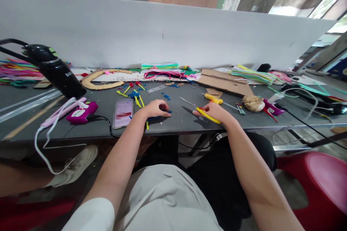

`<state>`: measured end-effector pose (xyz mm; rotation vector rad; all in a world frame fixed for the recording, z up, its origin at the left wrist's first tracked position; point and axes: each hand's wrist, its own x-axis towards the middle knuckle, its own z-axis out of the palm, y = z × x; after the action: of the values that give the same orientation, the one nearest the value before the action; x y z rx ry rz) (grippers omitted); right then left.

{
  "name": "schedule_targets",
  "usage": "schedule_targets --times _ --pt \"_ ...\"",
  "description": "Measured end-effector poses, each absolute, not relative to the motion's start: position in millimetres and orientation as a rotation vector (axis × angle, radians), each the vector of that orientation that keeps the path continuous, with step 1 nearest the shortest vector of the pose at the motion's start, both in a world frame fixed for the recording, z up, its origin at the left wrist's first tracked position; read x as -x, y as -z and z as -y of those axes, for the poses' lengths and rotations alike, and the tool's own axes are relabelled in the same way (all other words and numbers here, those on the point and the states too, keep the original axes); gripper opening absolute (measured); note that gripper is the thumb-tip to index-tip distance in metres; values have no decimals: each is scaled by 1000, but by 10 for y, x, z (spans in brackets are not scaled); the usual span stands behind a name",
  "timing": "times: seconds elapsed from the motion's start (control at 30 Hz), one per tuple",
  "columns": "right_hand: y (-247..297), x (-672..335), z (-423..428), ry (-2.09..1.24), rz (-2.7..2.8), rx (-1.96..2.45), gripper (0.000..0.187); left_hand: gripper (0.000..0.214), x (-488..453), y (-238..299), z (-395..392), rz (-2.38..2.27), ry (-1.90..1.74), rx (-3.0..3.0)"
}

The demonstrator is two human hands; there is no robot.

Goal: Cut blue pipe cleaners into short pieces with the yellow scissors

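My left hand (156, 109) is closed near the table's front edge, with a blue pipe cleaner (154, 118) pinched in it; part of the strand is hidden by the fingers. To its right, my right hand (213, 111) grips yellow-handled scissors (208, 116), whose blades are spread and point toward the left hand. Several short blue pieces (166, 96) lie on the table beyond my left hand. Left of those, yellow pipe cleaners with red tips (123, 93) lie by a blue twisted clump (133, 94). A phone (123, 114) rests left of my left forearm.
A black bottle (58, 72) and a purple device (82, 112) with cables stand left. A yellow glue gun (213, 98), cardboard (226, 82) and a brownish ball (253, 103) lie right. A white partition (162, 36) closes the back. Red stools (322, 184) flank the table.
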<state>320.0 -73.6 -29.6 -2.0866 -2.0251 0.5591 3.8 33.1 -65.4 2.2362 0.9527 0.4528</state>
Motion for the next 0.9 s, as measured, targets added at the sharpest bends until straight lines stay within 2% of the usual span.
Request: schedule_targets --times 0.13,0.37,0.57,0.9 --pt "280 -3202 736 -574 2014 2093 72 33 -32 679 -363 -923 -450 -2293" --pt "279 -3188 741 -603 2018 2063 73 23 -102 676 -403 -960 -1009 -1950" --pt "310 -3177 729 -618 2048 2050 72 17 -89 595 -387 -851 -1100 -1747" --pt "295 -3081 757 -654 2099 1986 70 38 -77 595 -357 -828 -1009 -1762"
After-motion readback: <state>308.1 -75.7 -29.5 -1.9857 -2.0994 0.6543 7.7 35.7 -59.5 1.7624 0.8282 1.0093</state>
